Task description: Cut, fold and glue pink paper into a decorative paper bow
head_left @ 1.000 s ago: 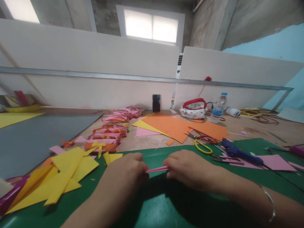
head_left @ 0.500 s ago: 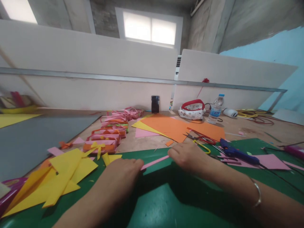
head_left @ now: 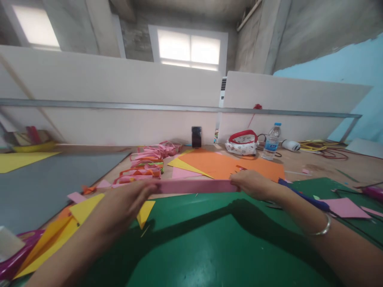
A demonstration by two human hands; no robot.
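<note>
A long pink paper strip point(head_left: 194, 186) is stretched level between my two hands, raised above the green mat point(head_left: 203, 239). My left hand point(head_left: 131, 199) is closed on its left end, and my right hand point(head_left: 251, 184) pinches the right end. Both hands cast shadows on the mat below. Yellow paper pieces point(head_left: 145, 213) lie beside and partly behind my left hand. The blue glue gun point(head_left: 311, 200) is partly covered by my right forearm, which wears a silver bangle point(head_left: 325, 225).
A row of pink and orange paper pieces point(head_left: 146, 165) lies at the back left. Orange sheets point(head_left: 206, 163), a phone point(head_left: 196, 136), a pouch point(head_left: 241, 144) and a water bottle point(head_left: 271, 141) are farther back. A grey board point(head_left: 66, 179) covers the left side.
Both hands have lifted and spread apart. More of the pink strip shows between them, now level with its broad face toward me. The camera view has tilted up slightly.
</note>
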